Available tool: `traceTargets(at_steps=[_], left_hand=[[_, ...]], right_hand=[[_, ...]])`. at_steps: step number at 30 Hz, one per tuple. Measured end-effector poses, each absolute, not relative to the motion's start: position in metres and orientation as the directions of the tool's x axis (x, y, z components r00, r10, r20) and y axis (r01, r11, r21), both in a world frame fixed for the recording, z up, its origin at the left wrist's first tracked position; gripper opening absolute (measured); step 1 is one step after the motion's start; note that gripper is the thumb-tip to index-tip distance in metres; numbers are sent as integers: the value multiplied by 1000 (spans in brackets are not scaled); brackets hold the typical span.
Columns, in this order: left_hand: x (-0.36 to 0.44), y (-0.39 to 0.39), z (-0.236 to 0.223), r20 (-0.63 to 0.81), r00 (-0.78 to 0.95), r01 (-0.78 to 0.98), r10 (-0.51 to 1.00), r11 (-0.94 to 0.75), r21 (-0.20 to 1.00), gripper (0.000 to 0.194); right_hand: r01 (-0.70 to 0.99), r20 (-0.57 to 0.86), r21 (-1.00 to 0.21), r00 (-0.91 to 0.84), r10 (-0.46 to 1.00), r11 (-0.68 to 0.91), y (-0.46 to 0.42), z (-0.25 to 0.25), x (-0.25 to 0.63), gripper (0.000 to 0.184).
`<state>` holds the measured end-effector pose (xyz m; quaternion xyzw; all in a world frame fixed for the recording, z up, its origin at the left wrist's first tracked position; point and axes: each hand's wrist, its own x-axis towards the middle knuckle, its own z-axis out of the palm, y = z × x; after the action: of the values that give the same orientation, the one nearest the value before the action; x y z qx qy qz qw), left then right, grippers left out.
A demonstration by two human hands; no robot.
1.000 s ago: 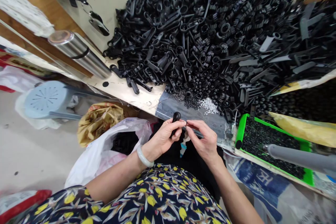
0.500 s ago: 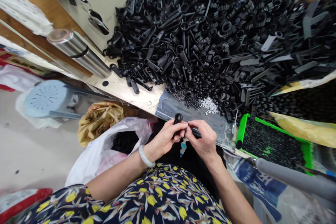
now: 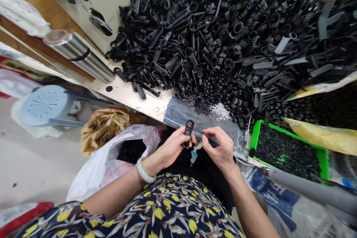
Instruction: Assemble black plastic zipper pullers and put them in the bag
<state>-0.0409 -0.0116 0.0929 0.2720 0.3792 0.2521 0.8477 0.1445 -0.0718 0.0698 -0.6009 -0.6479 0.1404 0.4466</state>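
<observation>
Head view: pale blue stool [image 3: 44, 104] far left on the floor, steel flask [image 3: 80, 57] leaning over the left end of the tabletop [image 3: 126, 100]. Brown bag [image 3: 103, 130] and white plastic bag [image 3: 95, 167] sit below the tabletop edge, left of the person. Left hand [image 3: 167, 150], pale bangle [image 3: 145, 173] on the wrist, has thumb and fingers closed round a black part [image 3: 188, 131]. Part lies at the fingertip end of that hand, ring end sticking out past the fingers toward the tabletop, lower end by the fingers. Pile of black parts [image 3: 195, 41] heaped beyond both hands. Right hand [image 3: 220, 147] just right of the held part, apart from it; thumb and index pinch a tiny dark piece [image 3: 202, 133], too small to identify. Silver pins [image 3: 220, 111] lie on the tabletop beyond the right hand. Green tray [image 3: 254, 139] with small black bits to the right, grey bar [image 3: 309, 187] over its near side.
</observation>
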Motion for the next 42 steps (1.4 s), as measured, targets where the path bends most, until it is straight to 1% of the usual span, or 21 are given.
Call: traceTargets(at_steps=[2, 5, 6, 10, 12, 17, 23, 27, 33, 39, 42], left_hand=[[-40, -15, 90, -490, 584, -188, 647, 695, 694, 30], [-37, -22, 85, -480, 555, -192, 679, 666, 721, 48], [-36, -24, 84, -473, 546, -195, 692, 654, 731, 50], [-32, -28, 80, -443, 552, -173, 706, 617, 767, 43], [-31, -28, 78, -438, 556, -161, 707, 608, 777, 42], [-31, -30, 72, -423, 556, -107, 716, 566, 817, 47], [-33, -34, 61, -400, 541, -18, 740, 486, 874, 53], [-33, -35, 59, -382, 551, -9, 742, 463, 886, 52], [-34, -36, 59, -390, 546, 47, 741, 438, 898, 55], [-34, -35, 60, -389, 546, 55, 742, 431, 901, 58], [-35, -36, 57, -388, 544, 59, 744, 428, 902, 59]], right_hand=[[659, 389, -707, 61, 919, 256, -72, 68, 142, 5], [688, 369, -671, -13, 929, 276, -70, 63, 139, 6], [702, 367, -657, -22, 930, 275, -70, 62, 138, 7], [752, 354, -607, -36, 935, 259, -68, 60, 138, 7], [778, 350, -572, -56, 935, 261, -68, 59, 138, 9], [824, 368, -481, -122, 922, 300, -72, 58, 137, 12], [866, 406, -397, -133, 904, 305, -78, 54, 138, 12], [882, 400, -364, -143, 905, 300, -79, 51, 138, 13], [898, 389, -345, -129, 912, 274, -78, 55, 134, 15], [904, 437, -303, -149, 887, 301, -76, 60, 133, 14], [908, 408, -303, -151, 900, 290, -75, 61, 133, 14]])
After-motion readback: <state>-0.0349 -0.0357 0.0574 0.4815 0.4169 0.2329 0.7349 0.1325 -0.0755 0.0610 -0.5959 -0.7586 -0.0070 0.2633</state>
